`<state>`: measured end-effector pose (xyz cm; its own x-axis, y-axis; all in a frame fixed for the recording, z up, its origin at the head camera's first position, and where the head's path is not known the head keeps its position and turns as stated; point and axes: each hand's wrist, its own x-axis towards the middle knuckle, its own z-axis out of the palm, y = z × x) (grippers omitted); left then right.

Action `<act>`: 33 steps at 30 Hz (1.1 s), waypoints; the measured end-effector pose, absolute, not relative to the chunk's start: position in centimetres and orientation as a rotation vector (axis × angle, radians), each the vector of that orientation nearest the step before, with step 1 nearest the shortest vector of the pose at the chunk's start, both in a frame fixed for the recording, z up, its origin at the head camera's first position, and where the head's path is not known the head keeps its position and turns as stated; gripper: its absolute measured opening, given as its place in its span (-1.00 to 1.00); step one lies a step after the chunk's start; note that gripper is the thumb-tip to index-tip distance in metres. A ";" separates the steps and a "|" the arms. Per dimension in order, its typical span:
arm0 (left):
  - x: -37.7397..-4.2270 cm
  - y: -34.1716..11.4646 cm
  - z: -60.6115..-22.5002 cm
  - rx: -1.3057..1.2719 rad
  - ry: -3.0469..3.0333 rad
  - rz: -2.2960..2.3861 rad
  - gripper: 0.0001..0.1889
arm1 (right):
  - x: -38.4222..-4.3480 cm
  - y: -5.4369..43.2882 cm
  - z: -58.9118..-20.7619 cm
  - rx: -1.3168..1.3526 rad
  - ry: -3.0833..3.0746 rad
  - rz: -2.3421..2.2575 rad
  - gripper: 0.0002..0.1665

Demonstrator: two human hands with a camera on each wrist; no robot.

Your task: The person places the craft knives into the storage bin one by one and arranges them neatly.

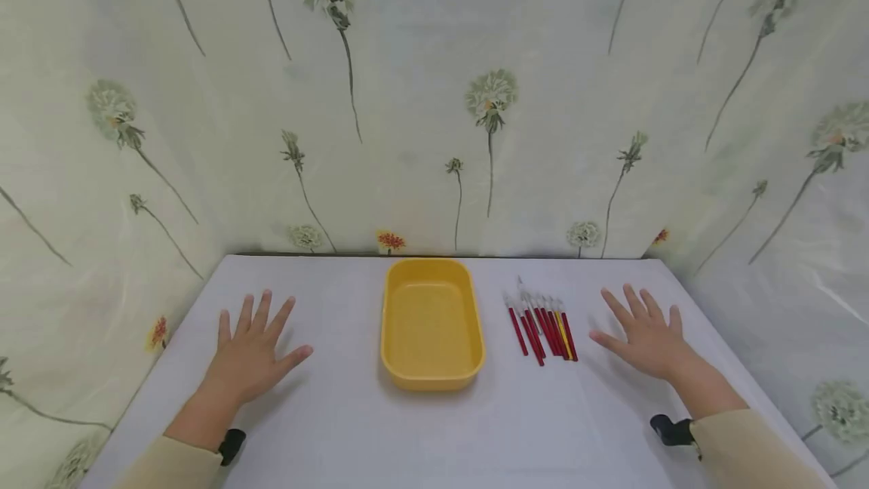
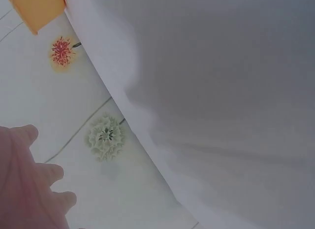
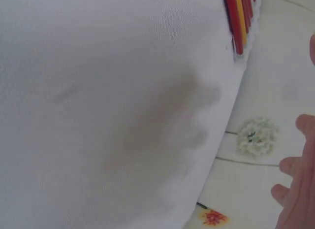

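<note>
My left hand is held with fingers spread, palm down, over the left side of the white table, holding nothing. Over the right side my right hand is spread in the same way and is also free of any object. Between the hands stands a yellow rectangular tray with rounded corners and nothing inside. To its right lies a loose row of slim red sticks with clear or whitish far ends. Among them is one yellow stick. The right hand is nearest to this row, apart from it.
A white cloth-like surface covers the table. Behind it and along both sides hangs a pale curtain printed with dandelions. Each wrist wears a black strap device, the right one showing beside a beige sleeve.
</note>
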<state>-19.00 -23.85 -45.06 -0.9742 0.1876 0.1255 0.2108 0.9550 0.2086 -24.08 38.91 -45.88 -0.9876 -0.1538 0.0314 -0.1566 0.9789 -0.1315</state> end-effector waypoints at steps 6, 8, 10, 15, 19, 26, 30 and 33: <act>-19.3 -22.9 -45.2 -0.333 -3.003 -0.371 -0.06 | -24.0 38.2 -46.0 0.251 -3.112 0.255 0.13; -19.4 -22.6 -45.3 -0.337 -2.997 -0.376 -0.06 | -24.0 37.9 -45.9 0.264 -3.112 0.275 0.12; -19.4 -22.3 -45.3 -0.341 -2.989 -0.384 -0.07 | -24.0 37.6 -45.8 0.271 -3.111 0.289 0.12; -19.6 -21.4 -45.4 -0.348 -2.988 -0.396 -0.08 | -24.0 37.3 -46.1 0.280 -3.107 0.302 0.09; -19.9 -20.7 -45.7 -0.355 -2.995 -0.397 -0.07 | -24.0 37.2 -46.3 0.289 -3.108 0.293 0.08; -20.1 -20.0 -46.2 -0.385 -2.985 -0.444 -0.08 | -24.5 36.6 -46.5 0.393 -3.060 0.304 -0.01; -20.2 -19.6 -46.1 -0.405 -2.974 -0.477 -0.09 | -24.9 36.2 -46.6 0.416 -3.055 0.331 -0.03; -20.4 -19.2 -46.1 -0.421 -2.971 -0.502 -0.09 | -25.1 35.9 -46.6 0.402 -3.065 0.358 -0.04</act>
<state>-20.45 -19.17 -46.09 -0.9568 0.2533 0.1427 0.2861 0.9075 0.3076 -25.14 35.94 -46.61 -0.9663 -0.2508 0.0589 -0.2576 0.9402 -0.2228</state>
